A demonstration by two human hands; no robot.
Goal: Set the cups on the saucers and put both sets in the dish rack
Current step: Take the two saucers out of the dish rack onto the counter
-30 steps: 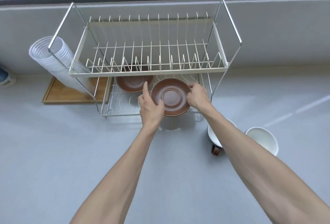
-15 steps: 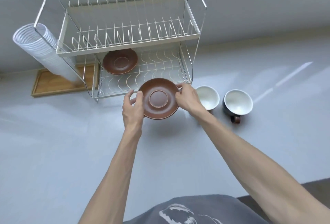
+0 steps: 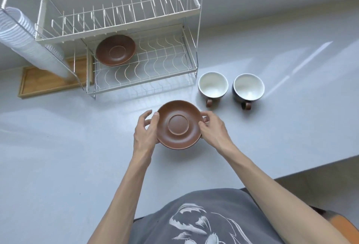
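Brown glazed ceramic, by the look of it, makes up the saucer (image 3: 179,124) held between both hands above the grey counter (image 3: 58,166); I judge it stiff, fairly light, brittle if dropped and a little slick on its smooth glaze, so the rim is the sensible place to take it, at opposite edges, as here; the left hand (image 3: 145,130) has its thumb on the left rim with the other fingers curled loosely behind and partly spread, and the right hand (image 3: 212,128) pinches the right rim, fingers closed narrowly on the edge; whether the saucer's underside touches the counter I cannot tell.

A second saucer (image 3: 115,50) lies in the lower tier of the dish rack (image 3: 192,12), toward its left side; the two cups stand upright on the counter just right of the rack, the near cup (image 3: 212,85) and the far cup (image 3: 248,87) side by side but apart, handles pointing toward the person; they will likely be heavier than the saucers, and best lifted by the handle or body.

Compared with half a second ago, the held saucer has come further out from the rack's front edge and toward the person; one second ago it was at the lower tier itself; both hands keep their grip on its rim; the other saucer and the cups have not moved.
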